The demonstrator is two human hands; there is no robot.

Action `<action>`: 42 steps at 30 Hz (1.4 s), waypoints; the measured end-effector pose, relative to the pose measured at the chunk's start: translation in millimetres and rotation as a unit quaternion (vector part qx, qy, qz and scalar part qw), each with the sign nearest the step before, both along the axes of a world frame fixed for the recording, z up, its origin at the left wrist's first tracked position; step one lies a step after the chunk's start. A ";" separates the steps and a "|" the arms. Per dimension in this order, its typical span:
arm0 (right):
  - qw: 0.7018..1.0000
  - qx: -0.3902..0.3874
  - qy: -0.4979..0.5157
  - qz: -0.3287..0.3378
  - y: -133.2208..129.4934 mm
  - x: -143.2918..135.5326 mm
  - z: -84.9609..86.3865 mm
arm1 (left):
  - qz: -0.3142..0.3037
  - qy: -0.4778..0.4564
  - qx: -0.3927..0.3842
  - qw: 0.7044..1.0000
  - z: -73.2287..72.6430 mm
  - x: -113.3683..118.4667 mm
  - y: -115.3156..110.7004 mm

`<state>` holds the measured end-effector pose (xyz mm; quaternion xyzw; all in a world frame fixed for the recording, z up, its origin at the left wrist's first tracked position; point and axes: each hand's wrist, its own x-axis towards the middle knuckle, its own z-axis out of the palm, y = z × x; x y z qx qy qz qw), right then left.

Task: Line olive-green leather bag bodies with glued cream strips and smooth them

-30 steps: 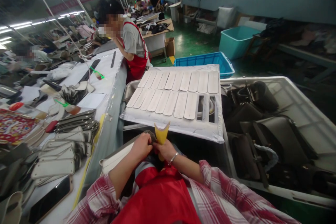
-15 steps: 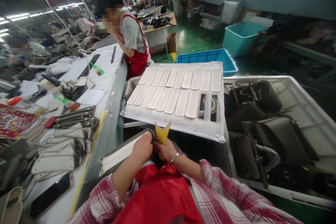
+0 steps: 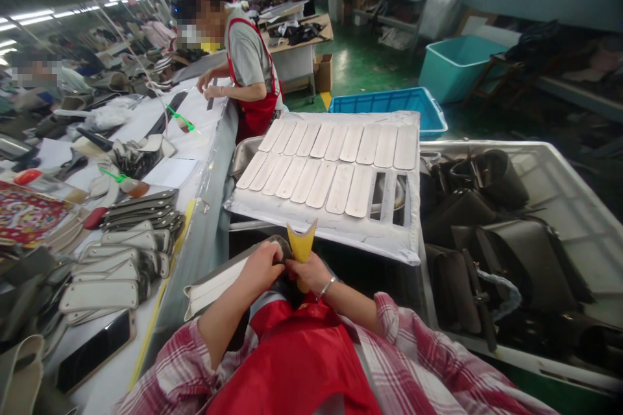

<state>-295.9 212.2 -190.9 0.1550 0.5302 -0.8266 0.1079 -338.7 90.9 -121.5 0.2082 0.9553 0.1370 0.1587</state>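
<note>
My left hand [image 3: 260,266] is closed on the end of a long grey-brown leather bag piece [image 3: 217,285] with a pale strip along it, which slants down to the left over my lap. Beside it, my right hand [image 3: 313,274] is wrapped round a flat yellow piece [image 3: 301,240] with a curved notch in its top end; it points upward. The two hands nearly touch at the end of the bag piece, where the fingertips are partly hidden. Just beyond stands a white board [image 3: 311,213] bearing two rows of pale rounded strips [image 3: 332,188].
On the left, the worktable [image 3: 187,259] carries stacks of pale tabs [image 3: 100,295], a phone [image 3: 95,350] and glue bottles with green tops [image 3: 180,118]. To the right, a white crate [image 3: 559,175] holds dark bags [image 3: 528,259]. A co-worker [image 3: 250,55] stands at the table ahead.
My left hand has shifted slightly and its fingers have moved on the bag piece. The yellow piece shows a little lower and more fully. The co-worker's hands have come down to a dark strip.
</note>
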 end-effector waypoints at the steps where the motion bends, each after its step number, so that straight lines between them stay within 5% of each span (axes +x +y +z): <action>1: 1.000 0.002 -0.001 0.002 0.4 -0.2 0.6 | -0.005 -0.002 0.000 1.000 -0.4 -1.3 -0.1; 11: 1.000 0.001 -0.004 0.008 1.8 -2.0 1.9 | 0.014 0.026 -0.006 1.000 -0.7 10.6 -0.3; 31: 1.000 -0.011 -0.015 -0.025 -2.6 0.7 1.8 | 0.064 -0.097 0.010 0.993 5.6 -12.2 9.8; 42: 0.999 -0.047 -0.013 -0.024 -5.5 1.0 -5.2 | 0.017 -0.067 0.083 0.994 -1.3 -5.5 -4.9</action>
